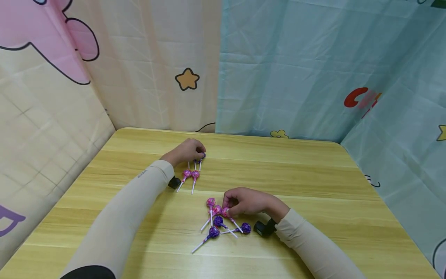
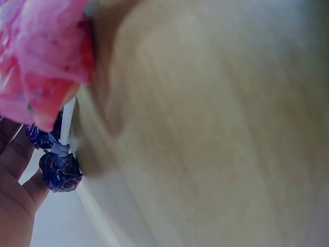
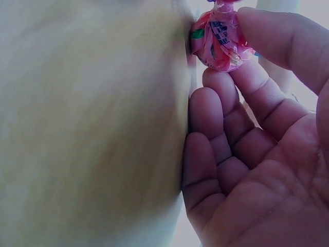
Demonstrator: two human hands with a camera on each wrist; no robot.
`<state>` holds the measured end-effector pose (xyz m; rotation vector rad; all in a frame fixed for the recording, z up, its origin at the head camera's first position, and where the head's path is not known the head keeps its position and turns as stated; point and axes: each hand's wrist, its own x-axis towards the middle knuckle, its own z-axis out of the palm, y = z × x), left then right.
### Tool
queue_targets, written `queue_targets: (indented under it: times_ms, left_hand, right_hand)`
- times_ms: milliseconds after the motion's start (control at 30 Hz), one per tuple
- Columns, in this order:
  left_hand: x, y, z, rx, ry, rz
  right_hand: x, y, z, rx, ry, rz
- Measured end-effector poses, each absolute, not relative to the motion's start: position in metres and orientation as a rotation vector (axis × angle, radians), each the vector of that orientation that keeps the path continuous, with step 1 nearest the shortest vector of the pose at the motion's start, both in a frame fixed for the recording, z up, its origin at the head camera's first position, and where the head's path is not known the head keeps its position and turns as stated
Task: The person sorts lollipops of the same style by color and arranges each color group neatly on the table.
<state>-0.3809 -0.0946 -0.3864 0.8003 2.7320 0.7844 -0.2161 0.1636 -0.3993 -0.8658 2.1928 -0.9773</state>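
At the back left of the table, my left hand (image 1: 188, 150) pinches a purple-wrapped lollipop (image 2: 60, 172); another purple lollipop (image 2: 38, 135) is beside it, partly hidden. Two pink lollipops (image 1: 187, 173) lie just in front of these, sticks pointing toward me. Nearer the middle, my right hand (image 1: 249, 200) pinches the wrapped head of a pink lollipop (image 3: 221, 41) between thumb and forefinger, low over the table. It is at the edge of a loose pile of pink lollipops (image 1: 210, 202) and purple lollipops (image 1: 214, 232) with crossed sticks.
The wooden table (image 1: 296, 170) has light boards and rounded back corners. Printed curtains (image 1: 278, 69) hang behind it and along both sides. A black wrist camera (image 1: 265, 228) sits beneath the right wrist, close to a purple lollipop (image 1: 246, 228).
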Motion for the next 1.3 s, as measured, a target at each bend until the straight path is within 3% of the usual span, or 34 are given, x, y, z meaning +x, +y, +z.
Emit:
queue_targets:
  times_ms: [1300]
  left_hand:
    - [-0.3787, -0.0945, -0.3878, 0.782, 2.722, 0.855]
  right_hand:
    - [-0.2157, 0.1650, -0.3998, -0.850, 2.182, -0.990]
